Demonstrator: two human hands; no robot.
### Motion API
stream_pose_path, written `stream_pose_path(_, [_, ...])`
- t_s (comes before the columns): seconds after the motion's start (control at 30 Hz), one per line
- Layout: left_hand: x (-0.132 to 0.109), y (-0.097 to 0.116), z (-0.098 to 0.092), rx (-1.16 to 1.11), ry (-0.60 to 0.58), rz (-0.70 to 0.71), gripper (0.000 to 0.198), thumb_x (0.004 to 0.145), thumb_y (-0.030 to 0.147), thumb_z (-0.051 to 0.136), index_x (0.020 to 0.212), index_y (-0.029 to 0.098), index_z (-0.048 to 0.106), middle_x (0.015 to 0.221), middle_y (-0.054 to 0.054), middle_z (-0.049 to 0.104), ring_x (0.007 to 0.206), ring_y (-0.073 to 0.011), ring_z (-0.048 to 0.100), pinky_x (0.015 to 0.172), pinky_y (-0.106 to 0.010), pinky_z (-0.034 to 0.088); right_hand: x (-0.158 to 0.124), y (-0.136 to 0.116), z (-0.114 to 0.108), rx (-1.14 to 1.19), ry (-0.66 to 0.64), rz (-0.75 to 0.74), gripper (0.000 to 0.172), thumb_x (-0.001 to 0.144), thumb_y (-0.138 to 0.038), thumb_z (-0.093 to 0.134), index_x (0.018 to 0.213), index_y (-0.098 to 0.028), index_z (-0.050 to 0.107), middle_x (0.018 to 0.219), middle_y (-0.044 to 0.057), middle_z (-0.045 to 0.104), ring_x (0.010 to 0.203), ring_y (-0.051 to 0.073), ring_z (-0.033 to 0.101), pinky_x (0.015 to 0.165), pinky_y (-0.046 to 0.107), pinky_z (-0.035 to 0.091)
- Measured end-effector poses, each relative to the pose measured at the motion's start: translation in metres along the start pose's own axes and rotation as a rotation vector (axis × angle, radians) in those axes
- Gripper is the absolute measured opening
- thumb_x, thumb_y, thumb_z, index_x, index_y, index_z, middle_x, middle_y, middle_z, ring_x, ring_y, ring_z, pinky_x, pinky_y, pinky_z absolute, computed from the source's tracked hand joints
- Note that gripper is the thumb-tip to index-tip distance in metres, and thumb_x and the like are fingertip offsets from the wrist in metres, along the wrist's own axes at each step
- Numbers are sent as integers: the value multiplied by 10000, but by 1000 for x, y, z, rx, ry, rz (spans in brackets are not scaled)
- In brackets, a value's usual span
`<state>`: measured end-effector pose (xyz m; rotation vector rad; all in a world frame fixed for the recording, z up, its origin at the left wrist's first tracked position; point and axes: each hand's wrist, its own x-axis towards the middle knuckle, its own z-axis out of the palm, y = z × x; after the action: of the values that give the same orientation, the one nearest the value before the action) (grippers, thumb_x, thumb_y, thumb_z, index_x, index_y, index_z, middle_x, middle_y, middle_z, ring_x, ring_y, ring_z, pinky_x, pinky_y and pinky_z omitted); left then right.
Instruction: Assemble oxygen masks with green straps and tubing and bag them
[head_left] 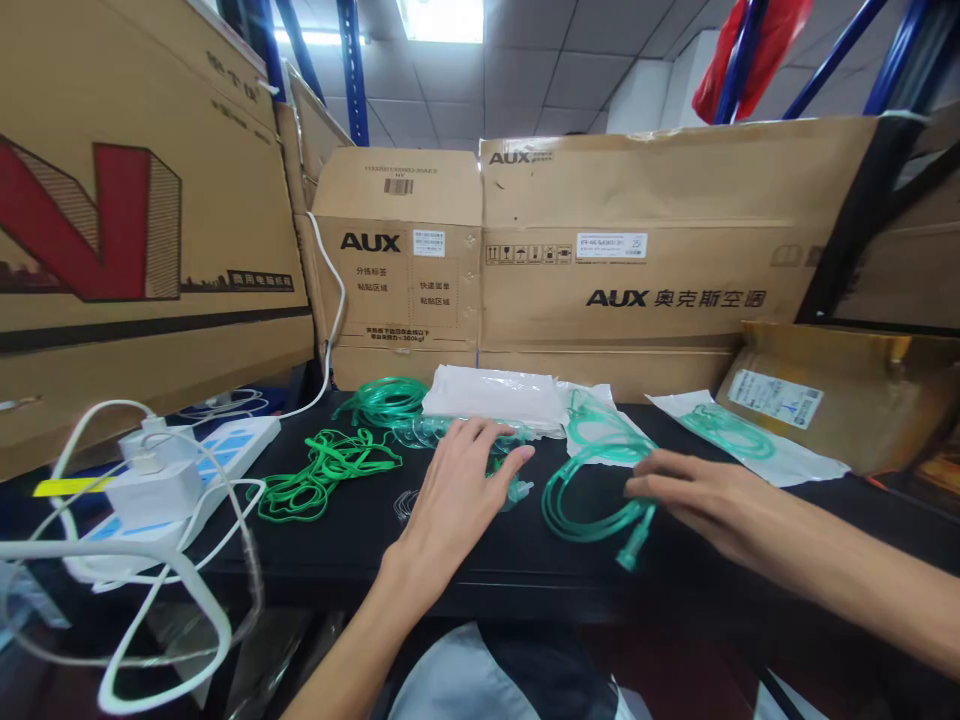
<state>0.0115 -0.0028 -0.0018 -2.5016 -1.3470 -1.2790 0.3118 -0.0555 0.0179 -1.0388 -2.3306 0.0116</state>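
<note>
My left hand [461, 485] reaches over the middle of the black table, fingers stretched out and thumb apart. Beneath and beyond it lie clear plastic masks [424, 432], partly covered by the hand. A small pale-green connector [519, 490] shows beside the thumb. To the right, a loose coil of green tubing [574, 530] ends in a green fitting [631, 552]. My right hand [686, 490] has its fingers closed at the coil's right side, seemingly pinching the tubing; the exact contact is hidden. Close to my left wrist is a thin clear strand [405, 505].
Bright green elastic cords [322, 475] and coiled green tubing [386, 400] lie left. White packages [495, 395] sit at the back; a bagged tube set [739, 435] lies right. A power strip [236, 445] with white cables crowds the left. Cardboard [600, 330] walls the back.
</note>
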Motion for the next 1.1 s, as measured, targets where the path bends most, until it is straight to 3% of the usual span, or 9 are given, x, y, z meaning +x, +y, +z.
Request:
stream_pose_path(0.17, [23,12,7,-109,-44,72,460,980,479,566,1356,214,577,1320,-67,645,1269,-248,524,1111,-385,376,21,5,-23,-147,-74,-31,304,963,-261,468,954,-303,769,1325,73,667,977,282,712,722,380,550])
stream_pose_path(0.3, [50,18,15,-254,-306,47,658,902,547,622,1471,242,493,1292,-90,670,1163,-289,604,961,-388,468,23,-2,-28,-186,-121,-13,330,935,-217,450,879,-303,763,1435,40,614,1027,313,715,698,410,580])
stream_pose_path(0.37, [60,18,18,-313,-423,56,503,887,514,631,1303,232,648,1091,-68,739,1008,-271,657,819,-344,488,21,-5,-27,-188,-100,-38,343,936,-205,434,881,-299,759,1492,32,565,1076,322,707,724,428,597])
stream_pose_path(0.43, [67,16,22,-346,-474,72,307,905,451,600,1021,213,756,897,-41,752,868,-232,671,722,-306,470,17,-5,-22,-148,-4,-38,323,945,-221,443,886,-293,752,1552,19,497,1243,347,625,891,492,584])
stream_pose_path(0.5, [70,14,24,-377,-483,84,295,925,413,568,847,199,756,805,-27,748,764,-194,667,660,-281,456,12,-3,-13,-25,146,54,264,956,-265,487,959,-304,747,1575,9,463,1381,352,507,1078,545,484])
stream_pose_path(0.63, [73,9,24,-443,-463,75,332,951,420,545,813,169,712,794,-27,757,618,-143,643,611,-259,464,2,7,17,700,366,405,434,976,-342,520,1406,-403,512,1592,11,448,1351,334,553,1074,568,503])
stream_pose_path(0.73, [74,6,20,-461,-410,65,317,966,430,536,954,166,712,794,-18,752,568,-124,609,644,-261,489,4,14,37,1186,369,549,490,984,-437,490,1464,-349,447,1553,70,505,1272,352,624,1035,586,534])
stream_pose_path(0.9, [80,-4,3,-441,-224,95,403,992,387,509,1327,203,637,767,2,720,523,-115,573,635,-256,500,31,8,45,1327,243,703,529,962,-498,572,1434,-270,504,1452,111,609,1266,342,633,1069,551,526])
stream_pose_path(1.1, [95,-44,-36,-271,-31,-28,365,990,355,514,1302,237,663,764,12,695,511,-93,566,594,-218,506,87,-24,45,1425,112,460,508,994,-457,559,1439,-218,502,1462,123,598,1336,272,582,1161,486,453])
